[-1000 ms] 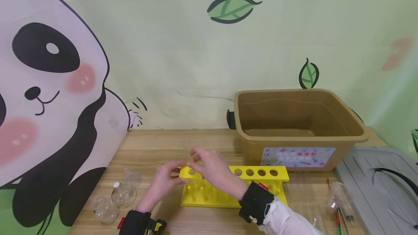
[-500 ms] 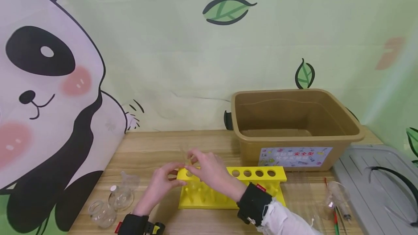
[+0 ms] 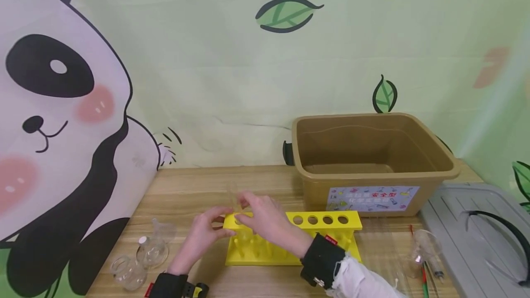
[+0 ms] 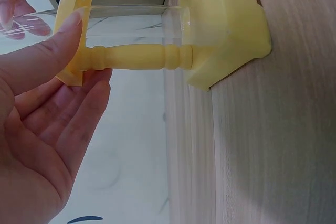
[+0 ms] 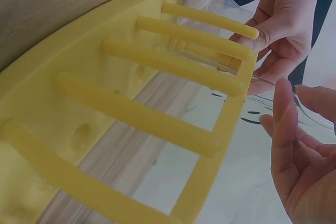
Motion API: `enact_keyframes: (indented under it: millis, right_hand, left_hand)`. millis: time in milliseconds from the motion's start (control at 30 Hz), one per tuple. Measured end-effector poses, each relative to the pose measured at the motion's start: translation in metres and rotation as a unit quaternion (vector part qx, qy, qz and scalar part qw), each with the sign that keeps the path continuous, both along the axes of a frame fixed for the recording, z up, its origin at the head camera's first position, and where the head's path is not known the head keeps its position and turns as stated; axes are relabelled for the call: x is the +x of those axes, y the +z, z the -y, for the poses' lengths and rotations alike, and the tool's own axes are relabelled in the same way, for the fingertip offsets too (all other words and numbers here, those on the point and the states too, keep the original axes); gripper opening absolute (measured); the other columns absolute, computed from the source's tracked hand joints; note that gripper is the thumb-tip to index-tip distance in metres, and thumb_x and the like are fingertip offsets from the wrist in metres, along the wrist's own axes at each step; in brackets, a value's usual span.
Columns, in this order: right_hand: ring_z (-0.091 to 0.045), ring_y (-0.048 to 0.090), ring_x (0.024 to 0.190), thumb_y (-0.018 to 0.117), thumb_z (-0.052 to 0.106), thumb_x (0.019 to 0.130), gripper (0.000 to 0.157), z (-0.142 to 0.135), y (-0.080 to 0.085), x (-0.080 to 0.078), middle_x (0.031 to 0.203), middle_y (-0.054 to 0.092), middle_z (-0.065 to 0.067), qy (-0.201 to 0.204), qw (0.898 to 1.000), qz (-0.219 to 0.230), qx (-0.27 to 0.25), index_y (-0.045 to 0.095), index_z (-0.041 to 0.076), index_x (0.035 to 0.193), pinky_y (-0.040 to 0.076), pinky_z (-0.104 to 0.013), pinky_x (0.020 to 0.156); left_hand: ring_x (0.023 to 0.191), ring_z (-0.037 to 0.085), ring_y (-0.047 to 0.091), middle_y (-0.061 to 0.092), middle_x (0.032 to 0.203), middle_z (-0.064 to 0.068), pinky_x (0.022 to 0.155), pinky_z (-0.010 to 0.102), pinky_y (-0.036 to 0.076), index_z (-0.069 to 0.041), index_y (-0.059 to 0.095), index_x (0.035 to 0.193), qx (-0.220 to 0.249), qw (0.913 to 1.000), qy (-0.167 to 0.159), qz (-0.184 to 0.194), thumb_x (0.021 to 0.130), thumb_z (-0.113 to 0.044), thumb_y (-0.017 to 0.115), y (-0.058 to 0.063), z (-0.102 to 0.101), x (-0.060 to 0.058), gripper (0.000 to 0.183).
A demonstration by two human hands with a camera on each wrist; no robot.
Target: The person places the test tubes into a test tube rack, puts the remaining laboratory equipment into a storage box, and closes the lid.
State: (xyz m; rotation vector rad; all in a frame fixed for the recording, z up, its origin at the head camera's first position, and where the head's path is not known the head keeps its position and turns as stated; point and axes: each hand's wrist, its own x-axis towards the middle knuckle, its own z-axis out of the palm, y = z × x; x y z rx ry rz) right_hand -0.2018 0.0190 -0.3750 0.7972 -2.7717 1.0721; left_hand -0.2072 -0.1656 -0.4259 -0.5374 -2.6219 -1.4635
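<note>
A yellow test tube rack [image 3: 265, 260] stands on the wooden table in the head view, with a row of holes along its top. My left hand [image 3: 204, 232] holds the left end of its top bar, thumb on the near side and fingers behind, as the left wrist view shows. A clear test tube [image 4: 131, 22] passes through the leftmost hole, its lower end close to the base. Its upper part [image 3: 231, 194] sticks up above the rack, where my right hand [image 3: 269, 217] pinches it between thumb and fingers. The right wrist view shows pegs [image 5: 136, 111] along the rack.
Behind the rack at right is a brown bin [image 3: 372, 176] with a label. A grey lid [image 3: 459, 243] with goggles [image 3: 509, 231] lies further right. Glass flasks [image 3: 152, 253] and a clear jar [image 3: 129, 272] stand at left. Small tools [image 3: 426, 266] and clear tubes lie at right.
The whole head view has shifted slightly. Both hands keep nearly the same places on the rack and the test tube, whose top shows a little more clearly now.
</note>
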Motion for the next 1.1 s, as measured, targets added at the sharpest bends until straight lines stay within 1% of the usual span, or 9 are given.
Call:
enact_keyframes:
  millis: [167,300,433,567,700,800,867,933,1100]
  right_hand:
    - [0.002,0.048,0.043,0.068,0.026,0.081,0.050,-0.006,0.006,0.004,0.110,0.061,-0.009,-0.007,1.000,0.012,-0.002,0.049,0.006,0.123,0.040,-0.019,0.038]
    - [0.001,0.051,0.047,0.066,0.025,0.083,0.052,-0.016,0.014,0.008,0.109,0.061,-0.010,-0.008,1.000,0.006,-0.016,0.045,0.004,0.126,0.039,-0.021,0.035]
    - [0.001,0.052,0.049,0.065,0.022,0.084,0.049,-0.028,0.021,0.010,0.105,0.063,-0.009,-0.020,0.999,-0.025,-0.029,0.046,0.002,0.125,0.040,-0.021,0.036]
    - [0.000,0.053,0.047,0.066,0.020,0.083,0.047,-0.039,0.026,0.012,0.102,0.064,-0.008,-0.030,0.997,-0.054,-0.041,0.048,0.002,0.123,0.037,-0.021,0.034]
    - [-0.003,0.052,0.044,0.066,0.019,0.083,0.044,-0.049,0.030,0.016,0.100,0.064,-0.007,-0.040,0.996,-0.058,-0.058,0.050,0.003,0.121,0.037,-0.021,0.035]
    - [-0.003,0.049,0.042,0.067,0.018,0.082,0.042,-0.058,0.034,0.019,0.098,0.064,-0.005,-0.056,0.994,-0.063,-0.065,0.052,0.005,0.119,0.039,-0.021,0.036]
    - [-0.004,0.051,0.044,0.068,0.017,0.082,0.041,-0.065,0.036,0.021,0.097,0.064,-0.005,-0.067,0.993,-0.066,-0.078,0.053,0.005,0.118,0.040,-0.022,0.037]
    - [-0.006,0.049,0.045,0.069,0.016,0.081,0.039,-0.072,0.038,0.022,0.093,0.064,-0.003,-0.081,0.990,-0.084,-0.085,0.055,0.005,0.115,0.039,-0.023,0.038]
    - [-0.008,0.046,0.047,0.069,0.008,0.079,0.032,-0.088,0.042,0.024,0.085,0.063,0.001,-0.098,0.982,-0.111,-0.113,0.058,0.005,0.109,0.039,-0.023,0.039]
  left_hand:
    - [0.087,0.030,0.058,0.059,0.108,0.017,0.071,0.029,0.051,0.001,0.062,0.107,0.004,1.0000,-0.003,0.006,0.065,0.001,0.076,0.000,0.000,0.000,0.044]
    - [0.087,0.030,0.058,0.058,0.108,0.017,0.071,0.029,0.051,0.002,0.062,0.107,0.006,0.9999,-0.002,0.009,0.065,0.001,0.076,0.000,-0.001,0.000,0.044]
    - [0.087,0.029,0.058,0.058,0.108,0.017,0.071,0.029,0.051,0.002,0.062,0.106,0.001,1.0000,0.005,0.007,0.065,0.001,0.077,0.000,-0.001,0.000,0.044]
    - [0.087,0.029,0.058,0.058,0.109,0.017,0.071,0.031,0.051,0.001,0.062,0.107,0.000,0.9999,0.008,0.008,0.064,0.001,0.077,-0.001,-0.002,-0.001,0.045]
    - [0.088,0.028,0.058,0.059,0.109,0.016,0.072,0.032,0.051,0.001,0.062,0.106,-0.003,0.9999,0.010,0.008,0.064,0.000,0.077,-0.001,-0.002,-0.001,0.045]
    - [0.088,0.028,0.058,0.059,0.109,0.016,0.072,0.032,0.051,0.001,0.063,0.106,-0.004,0.9999,0.010,0.009,0.064,0.000,0.077,-0.001,-0.003,-0.001,0.045]
    - [0.088,0.027,0.058,0.058,0.109,0.016,0.072,0.031,0.051,0.001,0.062,0.106,-0.004,0.9999,0.010,0.009,0.064,0.000,0.077,-0.001,-0.003,-0.001,0.045]
    - [0.087,0.027,0.058,0.058,0.109,0.016,0.071,0.030,0.051,0.001,0.062,0.106,-0.003,0.9999,0.011,0.010,0.064,0.000,0.077,-0.001,-0.002,-0.001,0.045]
    - [0.088,0.027,0.058,0.058,0.109,0.016,0.071,0.028,0.051,0.001,0.062,0.106,-0.001,0.9999,0.011,0.010,0.064,0.000,0.077,-0.001,-0.002,-0.001,0.045]
